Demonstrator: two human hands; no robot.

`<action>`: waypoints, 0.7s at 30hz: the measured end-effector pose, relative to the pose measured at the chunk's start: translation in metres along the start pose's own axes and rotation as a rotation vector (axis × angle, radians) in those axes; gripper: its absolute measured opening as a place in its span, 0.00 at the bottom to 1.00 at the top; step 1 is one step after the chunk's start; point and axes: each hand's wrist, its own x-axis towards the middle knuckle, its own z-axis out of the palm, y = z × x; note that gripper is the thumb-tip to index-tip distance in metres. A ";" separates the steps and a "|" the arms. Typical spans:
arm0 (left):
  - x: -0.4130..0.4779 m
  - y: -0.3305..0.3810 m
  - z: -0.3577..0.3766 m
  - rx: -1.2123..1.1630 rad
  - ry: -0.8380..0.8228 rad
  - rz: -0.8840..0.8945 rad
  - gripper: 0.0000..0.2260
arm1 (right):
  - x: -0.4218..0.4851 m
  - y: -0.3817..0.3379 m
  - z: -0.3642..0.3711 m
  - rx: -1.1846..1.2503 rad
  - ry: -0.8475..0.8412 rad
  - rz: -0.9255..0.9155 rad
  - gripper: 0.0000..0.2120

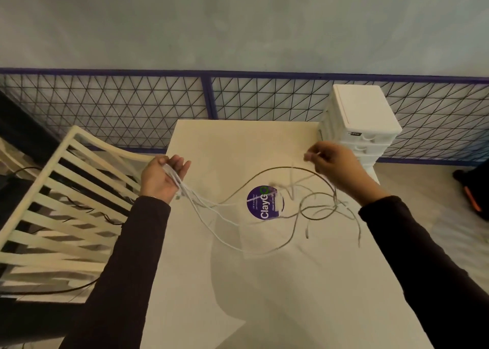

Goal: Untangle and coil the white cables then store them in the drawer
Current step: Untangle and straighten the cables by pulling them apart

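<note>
Dark sleeves (127, 269) reach over the table (211, 282); left hand (161, 178) grips bunched cables (186, 191), right hand (330, 166) pinches one cable end.

Near half of the table (238, 295) lies bare, so there's wide room to come in low from the near edge. Mid-table, the white cables (285, 167) hang in loose loops strung between the left hand (161, 176) and the right hand (333, 163), barring a straight reach to the far edge. The white drawer unit (362, 115) fills the far right corner, just behind the right hand. On the left a slatted chair (111, 146) crowds the table's edge, and the mesh fence (132, 105) closes the far side.
</note>
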 end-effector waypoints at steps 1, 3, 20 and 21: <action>0.001 0.004 -0.002 -0.005 0.008 0.009 0.18 | 0.001 0.009 -0.006 0.063 0.056 0.057 0.08; 0.007 0.012 -0.010 -0.034 0.014 0.026 0.18 | 0.002 0.030 -0.018 0.028 0.183 0.133 0.08; 0.024 0.052 -0.053 -0.291 -0.021 0.107 0.22 | -0.017 0.191 -0.003 0.242 0.291 0.746 0.13; 0.024 0.047 -0.047 -0.276 -0.017 0.106 0.22 | -0.017 0.191 0.006 0.167 0.235 0.706 0.14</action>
